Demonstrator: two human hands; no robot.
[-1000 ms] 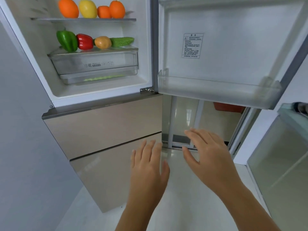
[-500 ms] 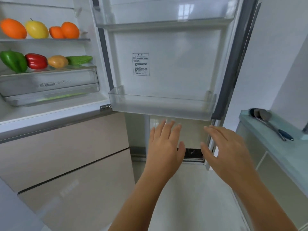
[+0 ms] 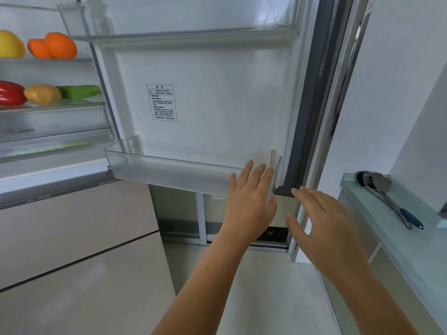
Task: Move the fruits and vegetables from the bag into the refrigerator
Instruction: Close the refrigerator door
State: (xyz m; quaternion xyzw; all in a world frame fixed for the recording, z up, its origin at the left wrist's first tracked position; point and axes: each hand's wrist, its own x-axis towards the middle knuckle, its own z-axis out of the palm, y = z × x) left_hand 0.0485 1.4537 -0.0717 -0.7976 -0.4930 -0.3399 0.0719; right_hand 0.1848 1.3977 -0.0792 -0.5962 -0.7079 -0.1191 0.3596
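The produce that shows is all inside the refrigerator (image 3: 55,165), to the left of the open refrigerator door (image 3: 217,93): a yellow fruit (image 3: 9,44) and two oranges (image 3: 60,44) sit side by side on the upper shelf (image 3: 48,60), and below them a red pepper (image 3: 11,93), a potato (image 3: 42,93) and a cucumber (image 3: 78,91) lie in a row on the glass shelf over the crisper drawer (image 3: 53,124). The bag is not in view, so whether anything remains in it cannot be told, but neither hand carries any food. The left hand (image 3: 249,204) is flat, fingers straight, against the outer end of the door's lower door bin (image 3: 169,172); the right hand (image 3: 324,226) is spread and released, holding nothing, just under the door's lower outer corner. Both door bins, the lower one and the upper door bin (image 3: 183,35), look bare. By that showing the loading seems largely or wholly done, and the hands appear set to swing the door closed, which is probably the last step if the bag is spent. To the right of the door a glass-topped desk (image 3: 399,238) carries a pair of ladles (image 3: 377,184), which are no part of the job.
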